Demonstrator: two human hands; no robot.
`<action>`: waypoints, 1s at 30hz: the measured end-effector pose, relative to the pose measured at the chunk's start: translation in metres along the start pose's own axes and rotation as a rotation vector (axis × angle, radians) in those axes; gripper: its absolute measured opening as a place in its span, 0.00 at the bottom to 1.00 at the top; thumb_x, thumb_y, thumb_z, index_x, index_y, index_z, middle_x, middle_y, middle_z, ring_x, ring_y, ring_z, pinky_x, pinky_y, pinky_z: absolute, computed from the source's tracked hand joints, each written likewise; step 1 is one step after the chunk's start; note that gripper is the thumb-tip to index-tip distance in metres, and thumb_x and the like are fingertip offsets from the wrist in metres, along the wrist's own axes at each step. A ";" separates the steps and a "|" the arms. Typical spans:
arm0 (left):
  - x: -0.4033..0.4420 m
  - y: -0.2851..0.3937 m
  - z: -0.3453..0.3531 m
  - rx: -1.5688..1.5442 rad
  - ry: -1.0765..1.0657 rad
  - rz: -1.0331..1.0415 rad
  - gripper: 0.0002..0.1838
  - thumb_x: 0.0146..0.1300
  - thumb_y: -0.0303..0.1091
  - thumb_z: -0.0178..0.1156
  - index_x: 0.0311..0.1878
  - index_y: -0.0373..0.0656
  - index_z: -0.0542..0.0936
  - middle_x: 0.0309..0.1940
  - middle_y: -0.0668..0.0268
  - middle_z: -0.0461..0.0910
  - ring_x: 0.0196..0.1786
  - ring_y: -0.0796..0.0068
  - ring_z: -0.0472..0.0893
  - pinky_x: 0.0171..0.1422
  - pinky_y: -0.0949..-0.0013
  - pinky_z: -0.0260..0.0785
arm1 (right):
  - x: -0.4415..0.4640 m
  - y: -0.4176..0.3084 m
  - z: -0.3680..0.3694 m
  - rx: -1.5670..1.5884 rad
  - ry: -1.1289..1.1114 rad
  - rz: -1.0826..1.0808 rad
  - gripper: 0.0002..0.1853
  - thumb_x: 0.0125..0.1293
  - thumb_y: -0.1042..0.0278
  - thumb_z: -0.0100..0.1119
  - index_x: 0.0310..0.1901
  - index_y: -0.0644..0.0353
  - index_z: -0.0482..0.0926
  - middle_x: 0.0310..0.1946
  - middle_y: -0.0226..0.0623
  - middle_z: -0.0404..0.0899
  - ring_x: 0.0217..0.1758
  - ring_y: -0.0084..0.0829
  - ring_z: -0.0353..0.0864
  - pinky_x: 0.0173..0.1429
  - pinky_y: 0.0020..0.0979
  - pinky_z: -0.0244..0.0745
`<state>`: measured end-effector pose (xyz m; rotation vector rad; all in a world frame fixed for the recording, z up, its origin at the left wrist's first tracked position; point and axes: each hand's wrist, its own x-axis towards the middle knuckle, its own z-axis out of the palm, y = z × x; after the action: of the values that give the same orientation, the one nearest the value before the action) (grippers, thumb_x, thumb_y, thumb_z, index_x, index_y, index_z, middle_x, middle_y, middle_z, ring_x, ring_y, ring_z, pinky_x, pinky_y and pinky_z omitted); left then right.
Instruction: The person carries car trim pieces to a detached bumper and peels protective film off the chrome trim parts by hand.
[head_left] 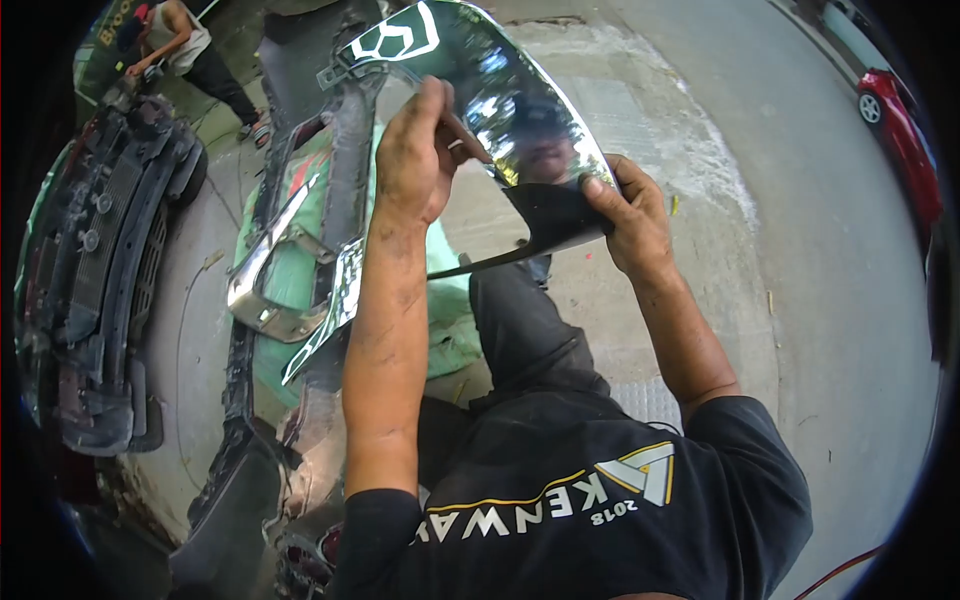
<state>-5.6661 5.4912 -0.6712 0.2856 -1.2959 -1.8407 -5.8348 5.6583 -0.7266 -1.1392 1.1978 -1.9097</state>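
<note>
A glossy, mirror-like car trim panel [545,135] with a curved outline is held up in front of me, tilted, reflecting trees and a person. My right hand [640,212] grips its right edge, thumb on the shiny face and fingers behind. Along the inner left edge, my left hand [418,150] is closed at the panel's rim; its fingertips are partly hidden. Below and left of that hand lies a chrome trim frame [262,285] on a dark car bumper [240,375]. Green cloth [450,345] shows beneath the bumper.
On the left stands a car front end [105,250] with its radiator exposed. Another person [185,50] bends over at the upper left. A red car [900,145] is at the far right, beyond the concrete pavement [810,250]. A red hose or cable [840,572] lies lower right.
</note>
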 end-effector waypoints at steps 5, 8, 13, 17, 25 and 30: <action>-0.014 -0.034 0.034 0.086 -0.141 -0.021 0.11 0.67 0.27 0.56 0.52 0.41 0.74 0.52 0.56 0.77 0.56 0.63 0.78 0.57 0.60 0.75 | 0.013 0.000 -0.057 0.414 0.115 0.199 0.18 0.66 0.65 0.60 0.51 0.70 0.75 0.41 0.40 0.81 0.42 0.29 0.81 0.51 0.31 0.76; -0.025 -0.069 0.044 0.108 -0.136 -0.065 0.13 0.63 0.22 0.58 0.51 0.40 0.75 0.48 0.56 0.80 0.52 0.65 0.81 0.54 0.63 0.77 | 0.013 0.015 -0.075 0.503 0.186 0.227 0.16 0.66 0.65 0.59 0.49 0.69 0.75 0.39 0.39 0.80 0.41 0.30 0.81 0.51 0.32 0.77; -0.032 -0.090 0.065 0.283 -0.056 -0.011 0.13 0.60 0.19 0.62 0.48 0.35 0.75 0.42 0.58 0.80 0.43 0.71 0.83 0.47 0.69 0.82 | 0.005 0.024 -0.076 0.461 0.186 0.213 0.15 0.66 0.65 0.60 0.48 0.69 0.76 0.38 0.38 0.80 0.39 0.28 0.81 0.50 0.31 0.77; -0.036 -0.103 0.067 0.272 0.055 0.045 0.14 0.60 0.19 0.62 0.49 0.34 0.74 0.40 0.60 0.79 0.41 0.73 0.83 0.43 0.72 0.82 | 0.002 0.029 -0.070 0.391 0.213 0.158 0.16 0.66 0.66 0.61 0.48 0.69 0.76 0.39 0.39 0.81 0.40 0.27 0.82 0.51 0.29 0.76; -0.048 -0.113 0.064 0.527 0.196 0.296 0.23 0.60 0.18 0.62 0.58 0.32 0.67 0.44 0.59 0.78 0.41 0.74 0.83 0.42 0.74 0.81 | -0.008 0.034 -0.049 0.174 0.251 0.042 0.19 0.64 0.65 0.65 0.51 0.71 0.76 0.43 0.41 0.82 0.43 0.25 0.81 0.52 0.27 0.74; -0.053 -0.123 0.052 0.632 0.236 0.360 0.26 0.60 0.18 0.62 0.61 0.31 0.64 0.45 0.56 0.80 0.40 0.72 0.83 0.43 0.74 0.80 | -0.014 0.037 -0.039 0.035 0.278 0.023 0.22 0.63 0.63 0.66 0.52 0.71 0.76 0.43 0.39 0.81 0.45 0.24 0.79 0.54 0.27 0.73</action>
<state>-5.7271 5.5787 -0.7683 0.5454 -1.6087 -1.0318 -5.8619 5.6695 -0.7739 -0.8573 1.3097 -2.1123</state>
